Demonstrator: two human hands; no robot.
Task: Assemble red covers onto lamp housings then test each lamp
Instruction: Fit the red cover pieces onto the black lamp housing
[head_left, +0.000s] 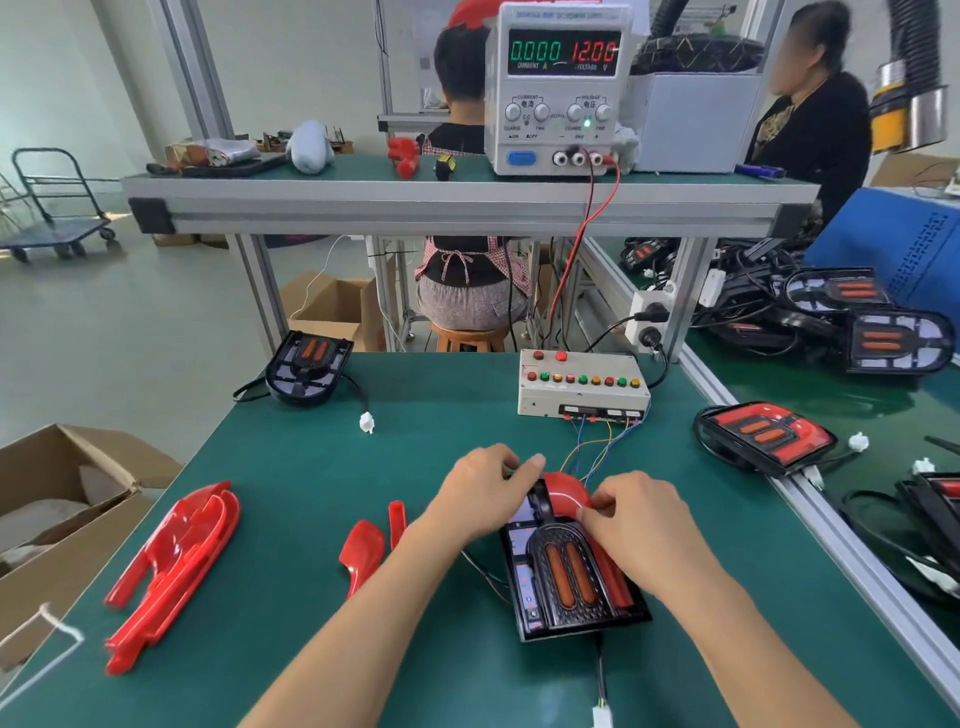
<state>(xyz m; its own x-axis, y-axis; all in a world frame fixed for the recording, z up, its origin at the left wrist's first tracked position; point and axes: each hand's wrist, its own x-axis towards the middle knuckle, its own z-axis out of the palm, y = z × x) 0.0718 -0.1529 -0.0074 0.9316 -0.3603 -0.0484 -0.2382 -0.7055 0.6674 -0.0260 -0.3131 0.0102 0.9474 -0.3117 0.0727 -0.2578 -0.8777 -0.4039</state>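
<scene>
i hold the lamp housing (569, 571) flat on the green worktop (441, 415). my left hand (483, 493) curls over its top edge. my right hand (631, 512) pinches the red cover (566, 493) on the housing's top. more red covers (171, 561) lie to the left.

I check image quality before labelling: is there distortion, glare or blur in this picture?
Head view: wide-angle bending curves the shelf rail and the bench edge; soft glare lies on the stacked red covers; the hands, left and right, are slightly soft; the power supply digits read clearly.
</scene>
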